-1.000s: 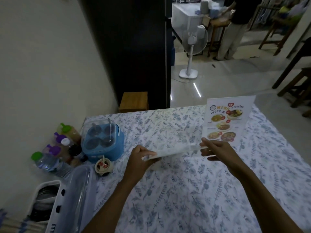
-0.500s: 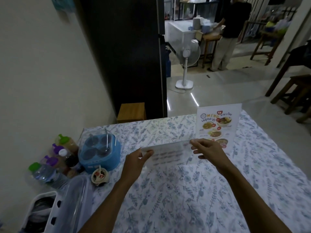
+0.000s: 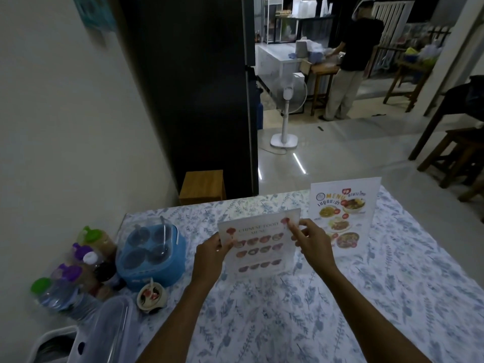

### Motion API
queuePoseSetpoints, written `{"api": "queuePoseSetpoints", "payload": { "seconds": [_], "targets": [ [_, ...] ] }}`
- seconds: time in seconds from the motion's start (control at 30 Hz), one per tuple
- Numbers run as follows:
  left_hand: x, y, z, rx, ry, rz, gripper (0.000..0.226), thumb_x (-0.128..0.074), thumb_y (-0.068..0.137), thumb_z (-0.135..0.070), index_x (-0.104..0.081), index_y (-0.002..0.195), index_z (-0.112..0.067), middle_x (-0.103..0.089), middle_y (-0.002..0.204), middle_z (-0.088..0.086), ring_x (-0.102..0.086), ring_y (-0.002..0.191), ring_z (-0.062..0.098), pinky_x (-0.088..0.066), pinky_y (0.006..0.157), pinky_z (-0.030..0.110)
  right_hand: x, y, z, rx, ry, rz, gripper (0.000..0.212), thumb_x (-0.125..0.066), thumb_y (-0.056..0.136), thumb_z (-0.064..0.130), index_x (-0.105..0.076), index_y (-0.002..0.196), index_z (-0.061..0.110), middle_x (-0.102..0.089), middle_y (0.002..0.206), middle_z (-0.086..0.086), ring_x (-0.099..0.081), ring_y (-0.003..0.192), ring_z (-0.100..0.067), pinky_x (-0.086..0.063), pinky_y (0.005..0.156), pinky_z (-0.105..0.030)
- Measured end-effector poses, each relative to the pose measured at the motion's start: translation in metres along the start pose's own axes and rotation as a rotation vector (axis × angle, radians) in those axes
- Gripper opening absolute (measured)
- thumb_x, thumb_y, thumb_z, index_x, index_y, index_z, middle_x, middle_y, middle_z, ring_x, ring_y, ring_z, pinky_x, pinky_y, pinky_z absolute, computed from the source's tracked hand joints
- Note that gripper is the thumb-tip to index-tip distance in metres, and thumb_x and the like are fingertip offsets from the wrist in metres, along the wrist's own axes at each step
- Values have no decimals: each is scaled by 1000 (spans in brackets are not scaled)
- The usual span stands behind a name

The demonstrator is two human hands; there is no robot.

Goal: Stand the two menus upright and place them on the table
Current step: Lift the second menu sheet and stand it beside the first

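Note:
A Chinese food menu (image 3: pixel 258 246) in a clear stand is upright in the middle of the table (image 3: pixel 392 297), its printed face toward me. My left hand (image 3: pixel 210 255) grips its left edge and my right hand (image 3: pixel 310 241) pinches its upper right corner. Whether its base touches the flowered cloth I cannot tell. Behind it to the right, a second menu (image 3: pixel 343 213) with food photos stands upright on the table by itself.
On the table's left stand a blue condiment caddy (image 3: pixel 152 258), several bottles (image 3: pixel 78 268), a small cup (image 3: pixel 151 297) and a clear plastic box (image 3: pixel 104 334). A wooden stool (image 3: pixel 203 187), a standing fan (image 3: pixel 286 111) and a person at a counter (image 3: pixel 351 64) lie beyond.
Both hands have tilted the Chinese food menu up from lying nearly flat to standing upright with its face toward me. The other menu has not moved.

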State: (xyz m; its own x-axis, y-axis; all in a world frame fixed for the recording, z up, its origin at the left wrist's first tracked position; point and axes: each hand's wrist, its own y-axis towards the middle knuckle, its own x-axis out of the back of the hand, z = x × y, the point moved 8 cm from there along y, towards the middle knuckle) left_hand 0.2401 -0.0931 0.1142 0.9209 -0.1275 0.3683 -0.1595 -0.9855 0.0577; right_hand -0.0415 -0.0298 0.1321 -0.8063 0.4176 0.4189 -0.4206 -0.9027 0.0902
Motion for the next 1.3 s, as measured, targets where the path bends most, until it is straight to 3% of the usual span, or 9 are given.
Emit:
{"api": "queuePoseSetpoints", "payload": {
  "seconds": [0.4, 0.6, 0.8, 0.97, 1.1, 1.3],
  "targets": [
    [-3, 27, 13, 21, -58, 3, 20, -74, 85, -33, -69, 104, -32, -72, 95, -24, -71, 85, -2, -57, 66, 15, -32, 26, -21, -72, -5, 42, 29, -60, 90, 57, -55, 100, 30, -73, 77, 2, -70, 63, -2, -50, 52, -21],
    [-5, 33, 22, 21, -45, -31, 18, -73, 86, -29, -71, 103, -23, -74, 95, -16, -71, 84, -2, -57, 66, 14, -40, 33, -33, -76, -87, 20, 31, -60, 91, 56, -51, 105, 29, -72, 81, 2, -71, 66, -7, -61, 58, -36],
    [-10, 36, 38, 52, -41, -47, 11, -72, 88, -22, -73, 98, -17, -73, 89, -17, -71, 80, -3, -55, 63, 12, -48, 41, -45, -71, -157, -1, 38, -61, 87, 59, -50, 109, 30, -71, 79, 4, -70, 66, -10, -61, 60, -44],
    [-12, 38, 59, 70, -2, -46, 22, -72, 88, -23, -68, 84, -2, -74, 77, -5, -72, 70, 11, -60, 59, 32, -52, 42, -50, -87, -190, -14, 41, -64, 86, 58, -51, 108, 26, -68, 74, 4, -69, 63, -11, -60, 57, -44],
    [-15, 40, 61, 78, -20, -39, 9, -73, 86, -19, -72, 91, -13, -76, 85, -10, -72, 73, 2, -56, 57, 17, -60, 46, -48, -111, -150, -5, 39, -67, 87, 52, -51, 108, 22, -68, 72, -3, -69, 62, -19, -60, 56, -46],
    [-8, 69, 55, 100, -43, 33, 17, -77, 83, -22, -74, 98, -15, -77, 91, -10, -73, 79, 3, -60, 67, 23, -67, 68, -36, -115, -116, 29, 39, -68, 88, 47, -51, 109, 19, -69, 77, -3, -71, 68, -16, -63, 61, -43]
  ]
}}
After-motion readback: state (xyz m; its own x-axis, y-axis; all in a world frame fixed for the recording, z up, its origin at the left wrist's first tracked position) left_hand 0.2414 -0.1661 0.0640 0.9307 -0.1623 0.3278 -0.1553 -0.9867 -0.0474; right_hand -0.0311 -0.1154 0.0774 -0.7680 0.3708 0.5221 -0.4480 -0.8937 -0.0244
